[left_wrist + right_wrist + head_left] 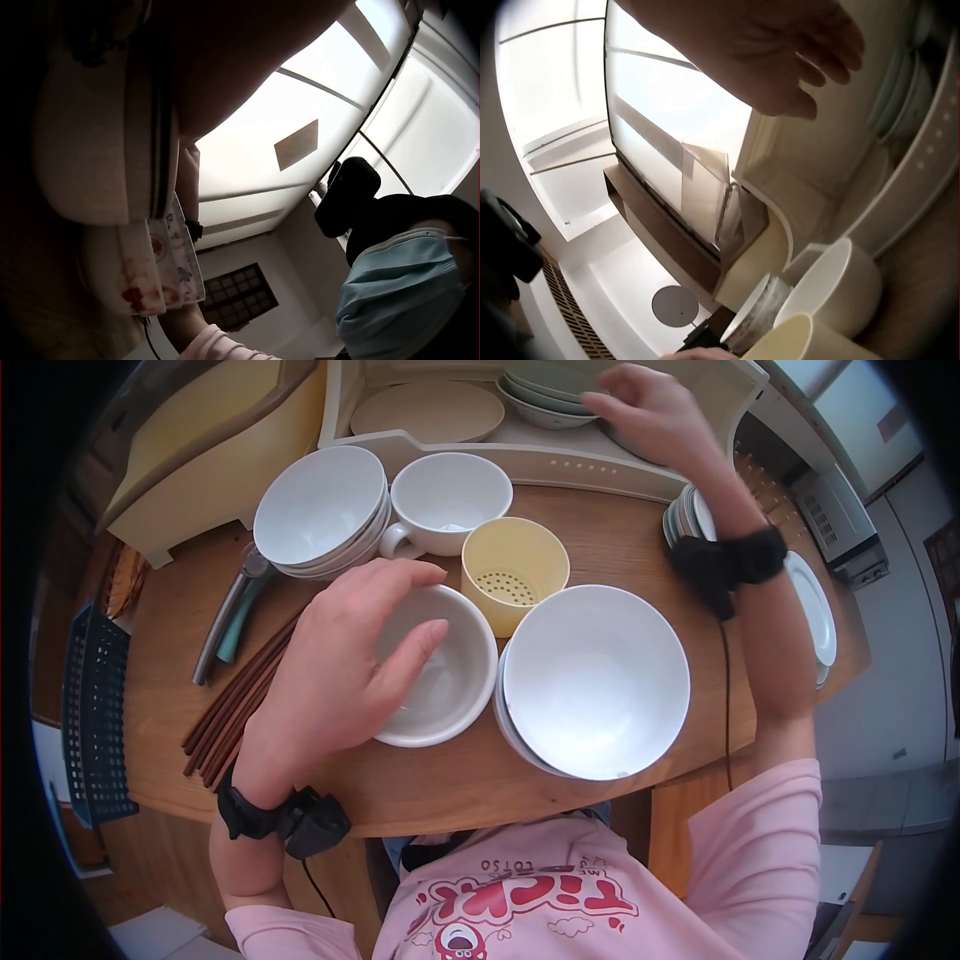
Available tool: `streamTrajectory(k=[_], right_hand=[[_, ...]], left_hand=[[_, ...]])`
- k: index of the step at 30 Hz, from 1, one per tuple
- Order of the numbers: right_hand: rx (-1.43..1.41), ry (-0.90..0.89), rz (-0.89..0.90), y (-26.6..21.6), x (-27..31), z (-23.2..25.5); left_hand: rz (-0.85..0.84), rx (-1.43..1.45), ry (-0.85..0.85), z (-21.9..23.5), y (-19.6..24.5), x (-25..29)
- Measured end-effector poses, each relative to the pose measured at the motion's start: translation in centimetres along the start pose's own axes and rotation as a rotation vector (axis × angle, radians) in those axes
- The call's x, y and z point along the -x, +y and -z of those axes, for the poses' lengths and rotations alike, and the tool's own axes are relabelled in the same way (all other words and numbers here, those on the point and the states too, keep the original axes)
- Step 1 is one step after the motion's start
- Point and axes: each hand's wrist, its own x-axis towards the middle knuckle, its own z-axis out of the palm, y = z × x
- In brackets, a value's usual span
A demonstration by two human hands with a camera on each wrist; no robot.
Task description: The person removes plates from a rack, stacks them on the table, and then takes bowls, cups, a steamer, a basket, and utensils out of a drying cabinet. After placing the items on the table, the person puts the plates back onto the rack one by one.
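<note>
My left hand (345,650) lies over the left side of a white bowl (455,680), its thumb and forefinger spread loosely above the inside. Up at the dish rack (590,465), my right hand (655,420) hovers beside stacked green and white bowls (545,395), fingers loosely bent; the right wrist view shows nothing in that hand (795,60). Right of the left hand's bowl stands a pile of white bowls (600,680). Behind them are a yellow cup with holes in its base (515,565) and a large white mug (450,500).
More white bowls (320,510) are stacked at the left. Brown chopsticks (240,695) and a metal-handled utensil (225,615) lie by the left arm. A beige plate (428,412) sits in the rack. White plates (812,610) stand at the table's right edge, and a dark basket (95,715) hangs left.
</note>
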Motion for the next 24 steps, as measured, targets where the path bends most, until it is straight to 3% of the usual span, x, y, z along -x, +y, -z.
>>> streamTrajectory(k=[2,4,8,11,14,17,21,24], right_hand=[[0.214,-0.022,0.070,4.2,-0.4,2.9],[0.145,-0.048,-0.042,8.3,0.2,5.7],[0.351,0.052,-0.245,14.0,4.0,10.0],[0.556,0.035,-0.399,16.0,7.1,11.5],[0.507,-0.053,-0.542,18.5,8.5,12.3],[0.257,-0.016,-0.577,17.5,9.8,12.1],[0.228,-0.053,-0.569,18.2,10.1,12.4],[0.225,0.021,-0.506,18.7,10.2,12.5]], left_hand=[[-0.004,0.002,0.001,0.0,-0.1,0.0],[-0.008,0.000,0.004,0.0,-0.1,0.1],[0.019,-0.007,-0.023,0.2,0.0,0.0],[0.031,0.025,-0.031,0.1,0.0,0.0],[0.045,0.041,-0.044,0.0,0.0,-0.1],[0.105,0.104,-0.055,0.0,0.2,-0.2],[0.093,0.108,-0.054,0.0,0.3,-0.3],[0.102,0.119,-0.060,0.0,0.3,-0.3]])
